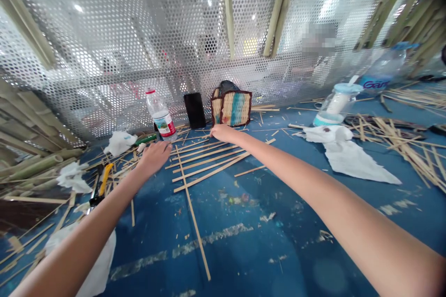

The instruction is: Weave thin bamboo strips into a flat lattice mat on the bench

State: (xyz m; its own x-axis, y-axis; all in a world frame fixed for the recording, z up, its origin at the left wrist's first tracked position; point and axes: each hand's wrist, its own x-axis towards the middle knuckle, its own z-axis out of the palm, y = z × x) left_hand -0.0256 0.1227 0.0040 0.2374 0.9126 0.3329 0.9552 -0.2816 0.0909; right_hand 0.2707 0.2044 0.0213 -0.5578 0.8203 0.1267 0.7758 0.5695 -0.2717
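Observation:
Several pale bamboo strips lie side by side on the blue table, fanning out slightly towards the right. One long strip crosses them near their left ends and runs towards me. My left hand rests by the left ends of the farthest strips, fingers stretched out and a little apart; its fingertips are partly hidden. At the far side of the row, my right hand has its fingers pinched together at the right end of a thin strip. Right behind it stands a small woven box with cream and teal stripes and a dark brown edge.
A red-capped bottle and a black phone stand before the perforated metal screen. At left lie a yellow-handled tool and crumpled tissues. To the right are a blue-lidded cup, white tissue and loose strips.

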